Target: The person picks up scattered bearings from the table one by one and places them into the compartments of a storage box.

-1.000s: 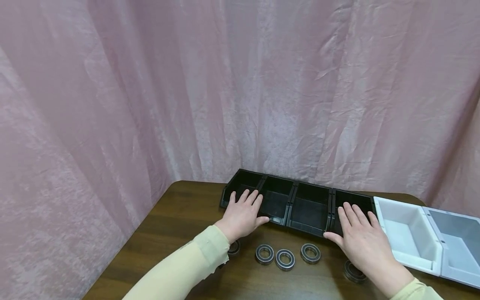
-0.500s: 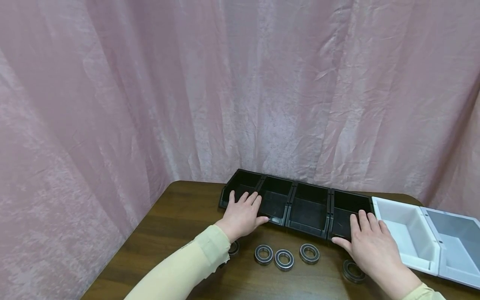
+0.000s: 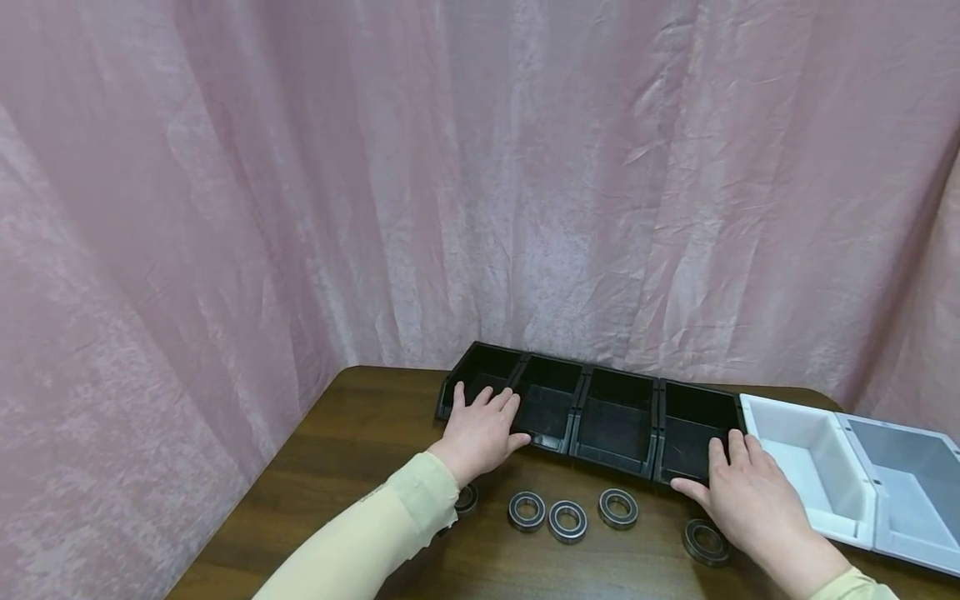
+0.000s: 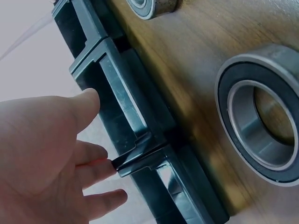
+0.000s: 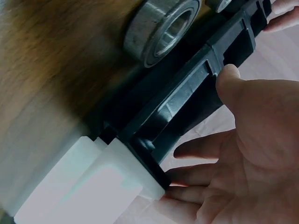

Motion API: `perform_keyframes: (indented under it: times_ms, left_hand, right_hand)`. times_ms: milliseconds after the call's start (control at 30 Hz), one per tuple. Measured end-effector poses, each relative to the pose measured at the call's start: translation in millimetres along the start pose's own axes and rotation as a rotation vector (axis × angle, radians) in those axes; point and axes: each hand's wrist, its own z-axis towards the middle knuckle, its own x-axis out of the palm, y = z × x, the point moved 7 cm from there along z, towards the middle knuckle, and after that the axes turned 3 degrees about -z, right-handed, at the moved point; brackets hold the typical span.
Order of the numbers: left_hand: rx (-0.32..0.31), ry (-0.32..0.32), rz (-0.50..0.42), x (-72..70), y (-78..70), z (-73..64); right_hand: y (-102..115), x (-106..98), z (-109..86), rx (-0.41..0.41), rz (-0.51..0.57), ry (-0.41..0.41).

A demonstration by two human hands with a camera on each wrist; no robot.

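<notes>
A row of black plastic bins [image 3: 615, 421] runs along the back of the table. My left hand [image 3: 480, 433] spreads its fingers over the front of the two leftmost bins, holding nothing. In the left wrist view its fingertips [image 4: 110, 198] come right at the divider between bins. My right hand [image 3: 757, 492] extends over the rightmost black bin's front, beside the white bin [image 3: 862, 508]. Its fingers are loosely straight, with fingertips [image 5: 180, 175] by the black-white joint in the right wrist view. Several steel ball bearings [image 3: 567, 538] lie flat in front of the bins.
A pale grey bin [image 3: 918, 533] adjoins the white one at far right. One bearing [image 3: 474, 500] is partly hidden by the left sleeve [image 3: 390, 517]; another bearing [image 3: 706, 561] lies beside the right hand. A pink curtain [image 3: 555, 183] hangs behind the wooden table [image 3: 322, 467].
My right hand has drawn right and slightly toward me, uncovering more of the rightmost black bin. My left hand has barely moved. The bearings and bins keep their places.
</notes>
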Motion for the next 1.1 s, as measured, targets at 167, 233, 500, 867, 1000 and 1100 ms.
perform_keyframes:
  times_ms: [167,233,500,867,1000,1100]
  left_hand:
    - [0.003,-0.014,0.011,-2.0,1.8,-3.1]
    - [0.005,-0.024,0.011,-2.7,2.3,-4.6]
    - [0.000,-0.047,0.003,-4.0,5.4,-9.5]
    - [-0.019,-0.053,0.005,-2.0,14.3,-17.1]
    - [-0.030,-0.051,0.006,-0.6,18.7,-17.9]
    - [-0.034,-0.054,0.006,-0.4,21.7,-19.0]
  right_hand:
    - [2,0,0.4,-0.025,-0.002,-0.041]
    - [4,-1,0.7,-0.043,-0.010,-0.071]
    - [8,1,3.8,-0.066,-0.035,-0.068]
    - [16,3,13.9,-0.115,-0.054,-0.046]
    - [19,7,19.1,-0.098,-0.054,0.026]
    - [22,7,21.9,-0.101,-0.047,0.032]
